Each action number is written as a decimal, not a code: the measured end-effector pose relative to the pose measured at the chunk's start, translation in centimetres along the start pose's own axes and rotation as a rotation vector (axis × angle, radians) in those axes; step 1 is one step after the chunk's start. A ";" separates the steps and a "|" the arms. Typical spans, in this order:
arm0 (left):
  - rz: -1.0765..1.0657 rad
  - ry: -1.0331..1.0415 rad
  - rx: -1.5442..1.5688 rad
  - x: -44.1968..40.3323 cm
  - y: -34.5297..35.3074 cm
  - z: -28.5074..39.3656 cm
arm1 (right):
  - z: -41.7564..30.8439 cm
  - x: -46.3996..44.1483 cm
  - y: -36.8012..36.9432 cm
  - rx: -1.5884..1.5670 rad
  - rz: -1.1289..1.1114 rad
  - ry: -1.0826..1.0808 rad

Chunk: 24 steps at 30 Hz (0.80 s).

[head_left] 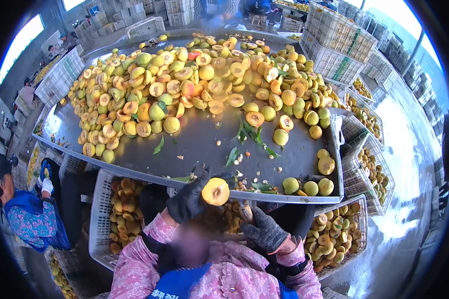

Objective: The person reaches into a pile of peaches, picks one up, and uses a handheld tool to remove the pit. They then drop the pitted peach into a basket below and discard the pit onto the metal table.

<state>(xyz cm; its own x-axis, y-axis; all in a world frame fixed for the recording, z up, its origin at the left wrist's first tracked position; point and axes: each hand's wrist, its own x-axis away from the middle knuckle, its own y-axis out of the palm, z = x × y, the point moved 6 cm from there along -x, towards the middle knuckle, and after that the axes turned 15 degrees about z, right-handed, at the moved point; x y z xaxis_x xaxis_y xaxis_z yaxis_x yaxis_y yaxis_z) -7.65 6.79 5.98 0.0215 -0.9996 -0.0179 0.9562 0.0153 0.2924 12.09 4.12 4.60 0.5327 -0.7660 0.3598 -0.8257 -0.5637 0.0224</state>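
Note:
My left hand (187, 200), in a black glove, is closed around a yellow peach half (215, 192), its cut face turned up and a brown hollow in the middle. In a dark grey glove, my right hand (265, 230) grips a short pale tool (246, 212) pointing up toward the table; its kind is unclear. Both hands are at the near edge of a metal table (199, 144), apart from each other. Heaped across that table are many whole and halved peaches (171, 125). Several whole peaches (311, 188) lie in the near right corner.
A white crate (101, 219) of peach halves stands to my left, another crate (361, 239) to my right. Loose leaves (231, 156) and pits are scattered on the table. Stacked crates (336, 37) rise at the back right. A co-worker (35, 219) sits at the far left.

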 end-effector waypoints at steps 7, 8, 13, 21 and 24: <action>0.312 -0.163 0.219 3.1 -0.6 -4.5 | -1.3 0.0 2.7 0.352 -0.028 -0.158; 0.354 -0.165 0.234 3.0 -1.8 -6.5 | -1.1 -0.1 2.9 0.261 0.001 -0.113; 0.365 -0.077 0.083 4.0 0.7 -2.2 | -0.8 -0.8 3.7 -0.211 0.188 0.158; 0.157 0.202 -0.389 4.6 2.8 1.0 | -3.0 -1.5 2.0 -0.148 0.282 0.112; 0.124 0.322 -0.663 4.8 2.6 2.0 | -3.2 -2.5 1.6 0.306 0.293 -0.297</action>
<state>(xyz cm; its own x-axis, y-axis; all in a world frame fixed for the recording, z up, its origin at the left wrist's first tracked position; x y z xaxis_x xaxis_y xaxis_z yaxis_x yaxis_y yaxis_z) -5.64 1.99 8.59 0.1277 -0.9348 -0.3315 0.9145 0.2403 -0.3254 8.84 6.08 6.78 0.3532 -0.9351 0.0286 -0.8799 -0.3424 -0.3294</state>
